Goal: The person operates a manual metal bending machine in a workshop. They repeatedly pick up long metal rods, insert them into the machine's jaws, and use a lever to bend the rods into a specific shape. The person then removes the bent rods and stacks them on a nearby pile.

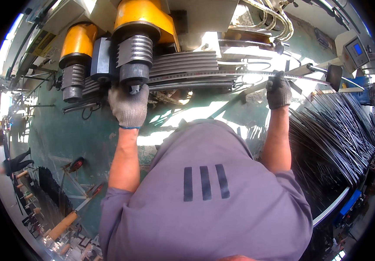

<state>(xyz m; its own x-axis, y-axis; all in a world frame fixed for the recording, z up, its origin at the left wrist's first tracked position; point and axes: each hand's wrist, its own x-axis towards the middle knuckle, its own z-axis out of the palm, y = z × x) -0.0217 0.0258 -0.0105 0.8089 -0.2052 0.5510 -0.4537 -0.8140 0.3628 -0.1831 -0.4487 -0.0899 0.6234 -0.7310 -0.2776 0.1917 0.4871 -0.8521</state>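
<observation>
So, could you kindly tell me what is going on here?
The person's gloved left hand is at the lower end of a grooved metal roller beneath a yellow-orange housing, its grip hidden. The gloved right hand is at a graduated measuring tape stretched sideways; how firmly it grips is unclear. Thin metal rods lie at right.

Fingertips of the grey-knit-gloved left hand [128, 106] are hidden behind the ribbed grey metal roller [135, 52]. Markings on the long, thin, pale measuring tape [302, 78] are too small to read. The upper edge crops the larger rounded yellow housing [141, 13]; a distant dark-clothed person [18, 163] is blurred.
</observation>
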